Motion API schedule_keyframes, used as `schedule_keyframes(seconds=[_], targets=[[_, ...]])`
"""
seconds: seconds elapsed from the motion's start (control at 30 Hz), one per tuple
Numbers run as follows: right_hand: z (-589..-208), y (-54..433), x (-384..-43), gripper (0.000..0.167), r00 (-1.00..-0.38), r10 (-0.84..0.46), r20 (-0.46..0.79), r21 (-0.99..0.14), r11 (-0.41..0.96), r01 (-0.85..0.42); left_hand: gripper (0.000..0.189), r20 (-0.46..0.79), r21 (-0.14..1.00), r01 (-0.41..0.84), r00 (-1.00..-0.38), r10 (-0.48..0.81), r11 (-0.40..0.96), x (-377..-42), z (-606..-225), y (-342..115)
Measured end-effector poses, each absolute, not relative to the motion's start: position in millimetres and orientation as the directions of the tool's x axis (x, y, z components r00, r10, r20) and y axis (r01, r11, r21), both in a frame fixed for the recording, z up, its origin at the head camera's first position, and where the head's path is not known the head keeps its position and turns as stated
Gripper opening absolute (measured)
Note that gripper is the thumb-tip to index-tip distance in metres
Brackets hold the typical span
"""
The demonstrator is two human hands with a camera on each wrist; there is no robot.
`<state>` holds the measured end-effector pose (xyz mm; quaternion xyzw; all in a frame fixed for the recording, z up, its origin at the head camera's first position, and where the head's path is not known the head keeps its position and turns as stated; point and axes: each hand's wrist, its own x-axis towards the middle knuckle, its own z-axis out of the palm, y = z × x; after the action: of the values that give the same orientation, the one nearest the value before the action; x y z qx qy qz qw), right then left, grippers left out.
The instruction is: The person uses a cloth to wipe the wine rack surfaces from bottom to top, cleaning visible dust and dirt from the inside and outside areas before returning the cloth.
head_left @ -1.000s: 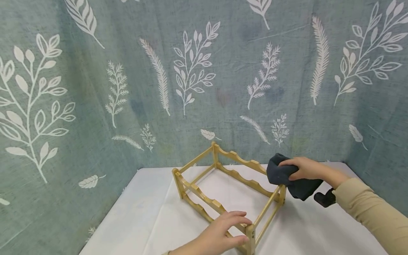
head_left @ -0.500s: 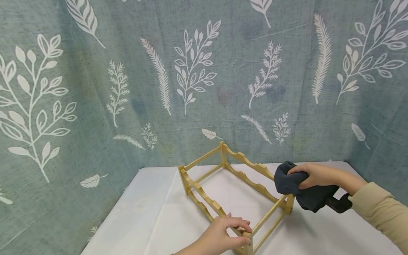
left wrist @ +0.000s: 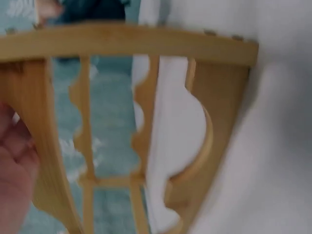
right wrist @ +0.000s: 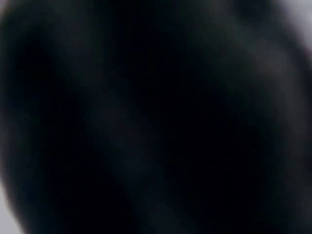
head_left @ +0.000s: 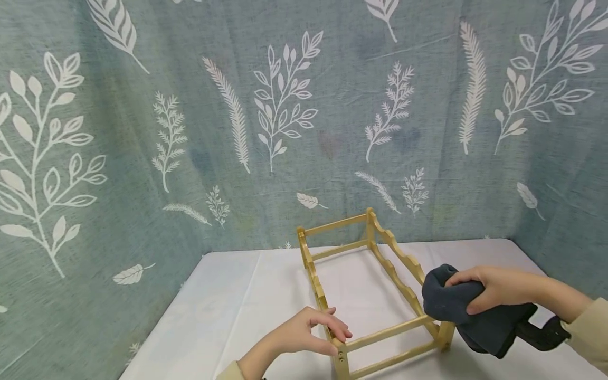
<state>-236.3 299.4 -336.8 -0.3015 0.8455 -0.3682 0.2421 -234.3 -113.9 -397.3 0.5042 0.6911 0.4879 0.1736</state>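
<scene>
Curtain (head_left: 332,111), grey-green: printed with white leaves, hung behind the table. Table (head_left: 223,322): covered in white. Left hand (head_left: 304,330): narrowed in a grip, the rack's near left corner being held between thumb and fingers. Rack (head_left: 389,333), wood: fitted with scalloped side rails, placed at the table between the hands, its far end pointed towards the curtain. Cloth (head_left: 444,302), dark blue: bunched at the rack's near right corner; contact could not be told. Right hand (head_left: 499,290): narrowed, cloth pinched by thumb and fingers. Sleeve (head_left: 591,327), beige: worn on the right arm.
</scene>
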Motion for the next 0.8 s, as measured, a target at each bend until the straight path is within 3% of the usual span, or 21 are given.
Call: schedule_keyframes(seconds=[0.17,0.47,0.67,0.8], targets=[[-339,291,-226,0.045,-0.714,-0.677,-0.179,-0.749,0.564,-0.347,0.010,0.355,0.827,0.549,-0.346,0.869,-0.119,-255,-406,-127],[-348,269,-213,0.045,-0.732,-0.672,-0.114,-0.738,0.551,-0.391,0.009,0.447,0.830,0.494,-0.313,0.838,-0.258,-276,-419,-147],[-355,262,-208,0.045,-0.754,-0.650,-0.093,-0.734,0.556,-0.389,0.017,0.431,0.855,0.453,-0.349,0.832,-0.253,-279,-419,-152],[-360,261,-206,0.045,-0.768,-0.638,-0.050,-0.711,0.563,-0.421,0.023,0.496,0.814,0.520,-0.390,0.776,-0.259,-274,-424,-150]])
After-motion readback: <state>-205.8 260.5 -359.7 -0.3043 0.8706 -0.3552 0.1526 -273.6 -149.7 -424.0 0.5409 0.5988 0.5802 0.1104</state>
